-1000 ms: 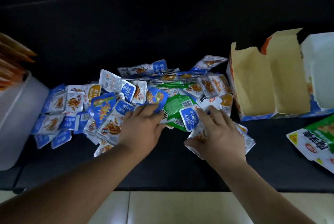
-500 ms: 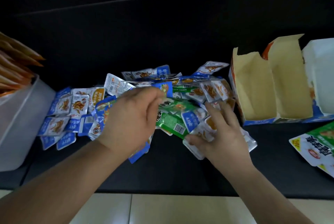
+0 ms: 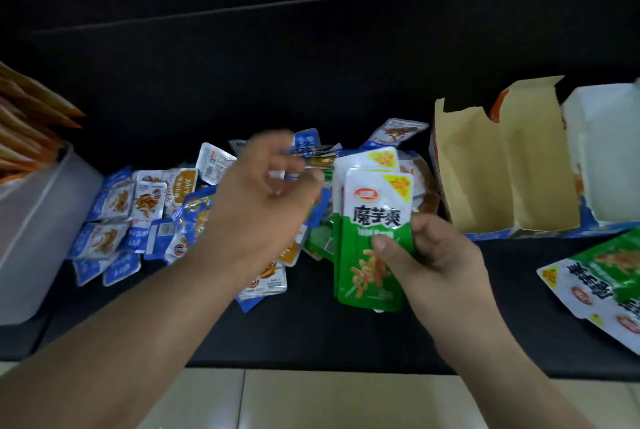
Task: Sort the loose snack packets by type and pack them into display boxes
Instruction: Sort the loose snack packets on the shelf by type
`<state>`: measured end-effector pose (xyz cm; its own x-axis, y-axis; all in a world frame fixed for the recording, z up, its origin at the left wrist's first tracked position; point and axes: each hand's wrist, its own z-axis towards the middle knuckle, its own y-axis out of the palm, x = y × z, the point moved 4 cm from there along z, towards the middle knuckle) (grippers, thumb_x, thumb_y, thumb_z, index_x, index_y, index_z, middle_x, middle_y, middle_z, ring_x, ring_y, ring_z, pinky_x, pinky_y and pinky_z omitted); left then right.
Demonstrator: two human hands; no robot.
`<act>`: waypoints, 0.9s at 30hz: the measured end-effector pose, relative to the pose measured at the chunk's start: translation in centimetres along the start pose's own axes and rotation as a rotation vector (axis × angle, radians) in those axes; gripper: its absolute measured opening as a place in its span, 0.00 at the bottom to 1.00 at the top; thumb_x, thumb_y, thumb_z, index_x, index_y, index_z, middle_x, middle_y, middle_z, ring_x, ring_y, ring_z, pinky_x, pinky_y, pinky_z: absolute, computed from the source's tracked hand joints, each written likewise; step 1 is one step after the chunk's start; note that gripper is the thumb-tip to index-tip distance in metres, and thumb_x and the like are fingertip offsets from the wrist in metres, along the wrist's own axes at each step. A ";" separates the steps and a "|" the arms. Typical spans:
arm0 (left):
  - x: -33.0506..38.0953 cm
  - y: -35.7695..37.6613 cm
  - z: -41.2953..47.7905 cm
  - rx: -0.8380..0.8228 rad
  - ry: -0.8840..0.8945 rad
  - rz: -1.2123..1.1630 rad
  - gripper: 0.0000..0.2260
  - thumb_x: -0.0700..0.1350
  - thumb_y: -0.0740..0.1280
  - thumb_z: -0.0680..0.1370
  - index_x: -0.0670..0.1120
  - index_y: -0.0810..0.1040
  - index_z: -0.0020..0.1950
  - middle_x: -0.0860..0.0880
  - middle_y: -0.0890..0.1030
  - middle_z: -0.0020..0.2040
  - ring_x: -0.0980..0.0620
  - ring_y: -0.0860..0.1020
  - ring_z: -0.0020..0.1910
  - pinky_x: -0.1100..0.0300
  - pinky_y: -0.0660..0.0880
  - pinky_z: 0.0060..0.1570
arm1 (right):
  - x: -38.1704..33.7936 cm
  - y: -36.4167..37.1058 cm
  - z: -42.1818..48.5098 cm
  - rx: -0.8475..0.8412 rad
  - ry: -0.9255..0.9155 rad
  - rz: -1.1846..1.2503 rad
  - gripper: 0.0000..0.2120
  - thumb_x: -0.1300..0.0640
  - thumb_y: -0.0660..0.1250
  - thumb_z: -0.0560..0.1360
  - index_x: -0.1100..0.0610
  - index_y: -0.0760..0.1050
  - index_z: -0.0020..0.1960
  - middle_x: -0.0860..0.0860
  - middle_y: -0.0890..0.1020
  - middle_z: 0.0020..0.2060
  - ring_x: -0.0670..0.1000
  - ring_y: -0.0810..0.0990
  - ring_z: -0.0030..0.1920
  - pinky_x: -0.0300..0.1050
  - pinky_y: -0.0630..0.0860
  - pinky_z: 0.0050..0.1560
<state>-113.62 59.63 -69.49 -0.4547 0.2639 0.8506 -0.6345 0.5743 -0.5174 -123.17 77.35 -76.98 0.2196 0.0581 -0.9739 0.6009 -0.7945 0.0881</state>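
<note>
Black table (image 3: 311,335) fills most of the view, with pale floor tiles (image 3: 311,401) along its near edge.

Two green packets (image 3: 374,220) are up off the table, just right of the middle. They are stacked one on the other, and the front one sits a bit lower. They stand tall, with the long side running from near to far. The white end with the yellow corner points away from the person. The green end points back at the person, and the print faces the camera. The right hand (image 3: 433,255) grips them low down at their right edge. Its thumb (image 3: 381,241) presses on the front, and the other fingers curl behind.

The left hand (image 3: 263,207) hangs over the pile of small blue packets (image 3: 145,207), just left of the green packets. It is blurred. Its fingers look bent, but I cannot tell if it holds anything.

The pile lies spread on the table. At the left end of the pile is a grey tub (image 3: 41,220) with orange wrappers (image 3: 27,123) sticking out. At its right end is an open brown box (image 3: 485,179), and a white box (image 3: 602,158) sits right beside that. A big green bag (image 3: 609,276) lies flat in front of the boxes.

Half a second ago the right hand lay spread on the pile, and green packets lay flat there. Now it has lifted two of them and turned them upright. The left hand was over the pile then too.
</note>
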 end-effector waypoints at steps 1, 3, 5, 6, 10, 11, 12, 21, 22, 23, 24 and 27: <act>-1.3 1.0 -0.7 -0.065 -0.129 -0.003 0.14 0.54 0.73 0.78 0.57 0.78 0.62 0.59 0.84 0.52 0.59 0.83 0.49 0.64 0.77 0.41 | 0.3 -0.2 -0.4 0.018 0.041 0.059 0.06 0.69 0.70 0.77 0.60 0.80 0.51 0.50 0.89 0.43 0.47 0.87 0.44 0.37 0.81 0.39; -3.3 3.7 -3.0 -0.234 -0.186 -0.039 0.10 0.54 0.72 0.79 0.55 0.81 0.60 0.57 0.86 0.51 0.55 0.84 0.50 0.55 0.81 0.50 | 0.6 -0.1 -1.1 0.018 0.120 0.120 0.08 0.71 0.67 0.79 0.60 0.80 0.54 0.52 0.89 0.44 0.48 0.88 0.44 0.39 0.82 0.39; -4.3 5.5 -5.1 -0.305 -0.143 -0.062 0.06 0.45 0.68 0.82 0.55 0.82 0.56 0.56 0.87 0.49 0.52 0.85 0.50 0.50 0.82 0.54 | 1.1 -0.1 -1.5 0.000 0.178 0.103 0.12 0.70 0.66 0.80 0.57 0.82 0.55 0.53 0.89 0.46 0.53 0.88 0.46 0.49 0.85 0.43; -4.7 6.1 -5.7 -0.301 -0.141 -0.089 0.08 0.42 0.68 0.82 0.55 0.82 0.55 0.56 0.87 0.48 0.53 0.85 0.49 0.54 0.82 0.52 | 1.5 -0.4 -1.6 0.005 0.193 0.071 0.12 0.69 0.66 0.80 0.55 0.82 0.55 0.53 0.88 0.46 0.56 0.87 0.47 0.54 0.86 0.47; -5.2 6.9 -6.1 -0.254 -0.194 -0.175 0.07 0.41 0.70 0.81 0.54 0.81 0.55 0.58 0.87 0.45 0.60 0.85 0.43 0.71 0.77 0.39 | 2.1 -1.1 -2.0 -0.002 0.231 0.069 0.14 0.69 0.68 0.79 0.53 0.83 0.56 0.53 0.88 0.48 0.58 0.87 0.51 0.59 0.84 0.52; -5.1 7.2 -6.0 -0.266 -0.205 -0.191 0.07 0.42 0.71 0.81 0.53 0.81 0.54 0.57 0.87 0.44 0.60 0.85 0.42 0.71 0.77 0.39 | 1.9 -1.2 -2.0 -0.011 0.226 0.072 0.15 0.70 0.69 0.78 0.53 0.83 0.57 0.52 0.88 0.49 0.56 0.87 0.52 0.58 0.84 0.53; -5.1 7.4 -5.8 -0.297 -0.205 -0.181 0.05 0.43 0.72 0.80 0.52 0.81 0.52 0.55 0.87 0.42 0.59 0.85 0.40 0.68 0.78 0.39 | 1.9 -1.5 -2.0 0.006 0.213 0.047 0.16 0.70 0.70 0.77 0.52 0.83 0.58 0.51 0.88 0.50 0.55 0.87 0.52 0.57 0.83 0.53; -8.6 7.6 0.1 -0.443 0.335 0.928 0.34 0.53 0.71 0.79 0.52 0.60 0.83 0.53 0.62 0.82 0.49 0.61 0.80 0.51 0.63 0.75 | 2.5 -5.5 -1.8 0.296 0.190 -0.177 0.15 0.63 0.77 0.73 0.48 0.81 0.54 0.40 0.87 0.42 0.42 0.85 0.40 0.44 0.81 0.38; -8.8 7.8 0.6 -0.438 0.349 0.945 0.34 0.54 0.72 0.79 0.52 0.63 0.82 0.53 0.65 0.81 0.48 0.64 0.78 0.50 0.66 0.74 | 2.7 -5.3 -1.9 0.292 0.200 -0.148 0.17 0.64 0.77 0.72 0.48 0.80 0.55 0.42 0.87 0.43 0.44 0.86 0.41 0.47 0.83 0.39; -9.0 7.9 1.2 -0.403 0.384 0.940 0.30 0.53 0.73 0.78 0.51 0.69 0.79 0.52 0.71 0.77 0.47 0.69 0.74 0.50 0.70 0.70 | 2.8 -5.2 -2.0 0.287 0.201 -0.135 0.18 0.64 0.78 0.72 0.48 0.80 0.56 0.43 0.87 0.44 0.45 0.87 0.42 0.49 0.84 0.41; -9.1 8.1 1.5 -0.375 0.427 0.946 0.25 0.51 0.73 0.78 0.50 0.75 0.74 0.51 0.78 0.71 0.45 0.74 0.69 0.50 0.74 0.64 | 3.0 -5.0 -2.1 0.280 0.197 -0.134 0.19 0.64 0.78 0.72 0.47 0.79 0.57 0.43 0.87 0.45 0.45 0.87 0.43 0.50 0.84 0.42; -9.2 7.8 1.9 -0.293 0.573 0.985 0.10 0.40 0.72 0.76 0.47 0.85 0.56 0.48 0.86 0.54 0.42 0.81 0.52 0.48 0.81 0.50 | 2.8 -4.6 -2.3 0.245 0.168 -0.133 0.21 0.64 0.76 0.74 0.44 0.78 0.61 0.42 0.87 0.47 0.43 0.87 0.44 0.44 0.84 0.38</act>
<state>-115.61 60.21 -81.49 -0.2737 0.9604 0.0521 0.0361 0.0644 -0.9973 -123.56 82.50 -79.65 0.2875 0.2541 -0.9235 0.4342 -0.8940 -0.1108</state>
